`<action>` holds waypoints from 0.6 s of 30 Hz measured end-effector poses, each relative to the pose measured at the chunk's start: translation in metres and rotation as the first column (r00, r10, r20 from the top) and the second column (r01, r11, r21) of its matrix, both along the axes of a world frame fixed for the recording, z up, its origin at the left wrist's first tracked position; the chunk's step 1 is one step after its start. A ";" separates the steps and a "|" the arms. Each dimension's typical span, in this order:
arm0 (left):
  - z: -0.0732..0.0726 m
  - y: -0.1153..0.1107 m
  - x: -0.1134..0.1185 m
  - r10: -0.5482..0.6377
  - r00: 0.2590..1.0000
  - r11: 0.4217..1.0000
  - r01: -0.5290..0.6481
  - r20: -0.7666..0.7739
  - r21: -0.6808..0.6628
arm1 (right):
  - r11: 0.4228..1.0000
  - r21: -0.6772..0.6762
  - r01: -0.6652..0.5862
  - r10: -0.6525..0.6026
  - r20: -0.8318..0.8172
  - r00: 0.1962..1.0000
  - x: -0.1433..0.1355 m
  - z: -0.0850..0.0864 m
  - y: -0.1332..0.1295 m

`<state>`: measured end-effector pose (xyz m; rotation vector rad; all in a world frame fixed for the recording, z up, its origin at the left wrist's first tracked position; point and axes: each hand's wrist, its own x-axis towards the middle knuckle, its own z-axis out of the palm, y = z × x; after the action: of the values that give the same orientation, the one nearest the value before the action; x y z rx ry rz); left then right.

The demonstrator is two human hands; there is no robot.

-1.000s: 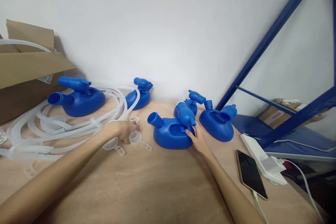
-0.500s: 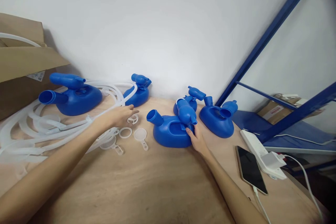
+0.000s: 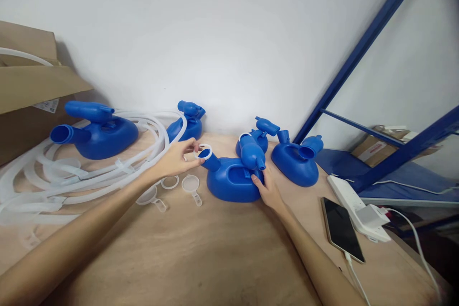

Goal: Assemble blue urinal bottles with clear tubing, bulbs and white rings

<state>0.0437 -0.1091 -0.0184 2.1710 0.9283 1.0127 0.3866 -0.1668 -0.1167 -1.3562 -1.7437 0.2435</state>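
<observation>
Left hand [image 3: 179, 157] pinches thin white plastic ring [image 3: 205, 145]; likely light, flexible, best held edgewise. Right hand [image 3: 269, 192] grips rounded blue plastic bottle [image 3: 229, 190].

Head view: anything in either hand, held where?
Left hand: a white ring, pinched by its edge. Right hand: the nearest blue bottle, gripped at the end away from its spout.

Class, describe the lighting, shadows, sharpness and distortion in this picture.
Head view, centre: bright wall, left hand and white ring fairly sharp; head view, left: shadow beside the cardboard box, translucent tubing hazy; head view, right: rack post slants steeply, perhaps from wide-angle stretch.
</observation>
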 end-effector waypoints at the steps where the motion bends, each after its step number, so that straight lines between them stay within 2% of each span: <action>1: -0.001 0.000 0.000 -0.001 0.999 1.000 0.000 -0.046 -0.014 | 1.000 0.002 -0.001 0.001 0.004 1.000 0.000 0.000 -0.001; 5: -0.003 0.004 -0.004 -0.007 0.981 0.999 -0.001 -0.192 -0.042 | 1.000 -0.007 -0.004 0.004 -0.013 1.000 0.000 0.000 -0.002; 11: -0.012 -0.002 0.001 0.008 0.932 0.995 0.028 -0.364 0.093 | 1.000 -0.009 -0.013 0.013 -0.054 0.998 -0.006 -0.007 -0.001; 18: -0.036 -0.019 0.021 -0.011 0.981 0.974 0.054 -0.191 0.219 | 0.998 0.055 -0.018 0.024 -0.112 0.993 -0.009 -0.026 -0.002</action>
<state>0.0644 -0.1282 -0.0543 2.4979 0.8962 0.9458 0.3776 -0.1690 -0.1428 -1.2621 -1.6603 0.2780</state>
